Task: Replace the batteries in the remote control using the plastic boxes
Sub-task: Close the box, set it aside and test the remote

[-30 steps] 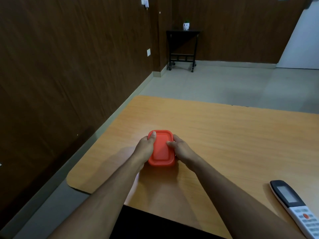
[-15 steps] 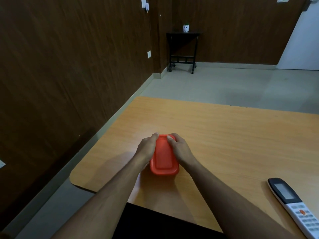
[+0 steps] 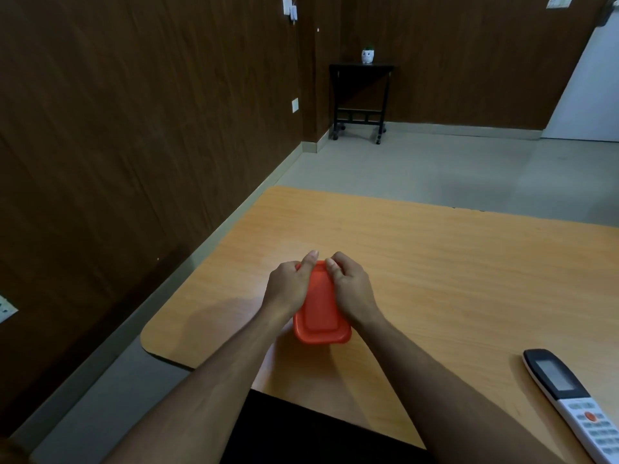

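An orange-red plastic box (image 3: 321, 316) with its lid on sits on the wooden table (image 3: 435, 262), near the front left. My left hand (image 3: 289, 289) grips its left side and my right hand (image 3: 350, 289) grips its right side. Both thumbs lie on the lid near the far end. The fingers are hidden behind the box. A white remote control (image 3: 574, 403) with a dark display end lies face up at the table's front right, apart from both hands.
A dark wood-panelled wall runs along the left, close to the table's left edge. A small black side table (image 3: 360, 98) with a white pot (image 3: 367, 55) stands in the far corner. Grey floor lies beyond the table.
Both hands have slid toward the box's far end, the thumbs coming closer together on the lid. The box has drawn slightly nearer to me.
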